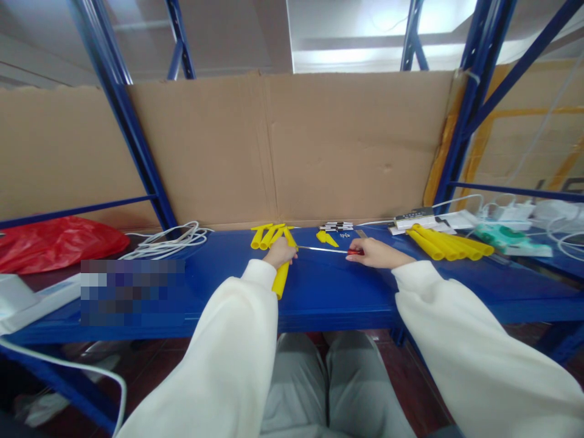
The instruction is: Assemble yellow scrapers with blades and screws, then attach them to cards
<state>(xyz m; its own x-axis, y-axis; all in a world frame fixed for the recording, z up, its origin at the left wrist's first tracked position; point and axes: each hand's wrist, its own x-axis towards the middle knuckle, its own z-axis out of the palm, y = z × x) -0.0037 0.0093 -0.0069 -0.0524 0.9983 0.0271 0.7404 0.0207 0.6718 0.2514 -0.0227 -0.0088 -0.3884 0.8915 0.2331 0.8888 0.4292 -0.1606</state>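
Note:
My left hand point(280, 252) is closed around a yellow tube point(281, 281) that lies across the blue tabletop, its near end toward me. In my right hand point(367, 252) is a screwdriver with a red handle point(354, 252). Its long metal shaft point(323, 249) points left, and the tip reaches the far part of the held tube. Whether the tip touches a screw there is too small to tell. Just beyond my left hand, several yellow tubes with flat yellow tops point(263, 236) lie side by side. Small yellow pieces point(327, 238) rest between my hands, farther back.
Black-and-white small parts point(336, 226) and tiny screws point(345, 235) lie near the cardboard wall point(319, 152). More yellow tubes point(449, 243) are at right, beside a green-and-white packet point(511, 239). Coiled white cable point(171, 242) and a red plastic bag point(59, 243) sit at left. Blue posts point(132, 134) frame the blue table point(337, 286).

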